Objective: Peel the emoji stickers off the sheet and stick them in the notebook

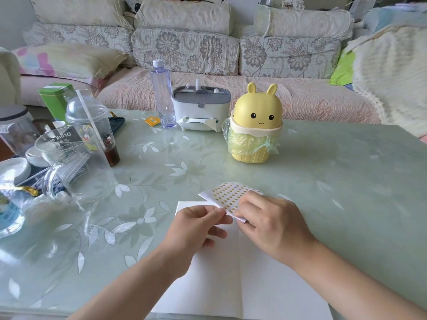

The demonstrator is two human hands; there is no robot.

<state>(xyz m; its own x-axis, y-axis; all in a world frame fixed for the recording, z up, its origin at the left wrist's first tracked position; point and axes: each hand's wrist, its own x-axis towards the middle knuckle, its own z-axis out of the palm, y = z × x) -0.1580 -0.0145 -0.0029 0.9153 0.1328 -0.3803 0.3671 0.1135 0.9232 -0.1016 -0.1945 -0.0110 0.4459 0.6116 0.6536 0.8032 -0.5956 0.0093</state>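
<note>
Green glass covers the table [323, 169], and a flowery sofa [184, 54] stands behind it. A yellow bunny bin [256, 125] sits farther back on the table, well apart from the hands.

Seen from the head camera, a white notebook [231, 273] lies open and flat, right in front of the person. A sticker sheet [231, 195] full of tiny yellow faces is held up over the notebook's far edge. The left hand [196, 225] pinches the sheet's near edge between thumb and fingers. The right hand [272, 220] is curled over the sheet's lower corner. Its fingertips squeeze the paper there, as if picking at one sticker. The stickers are too small for me to tell if one is coming up.

No sticker shows on the page, so I think the job is just starting.

What could go wrong? A tiny sticker could tear, or fold and stick to a finger. The sheet is bent, and a hard pull could crease it.
</note>
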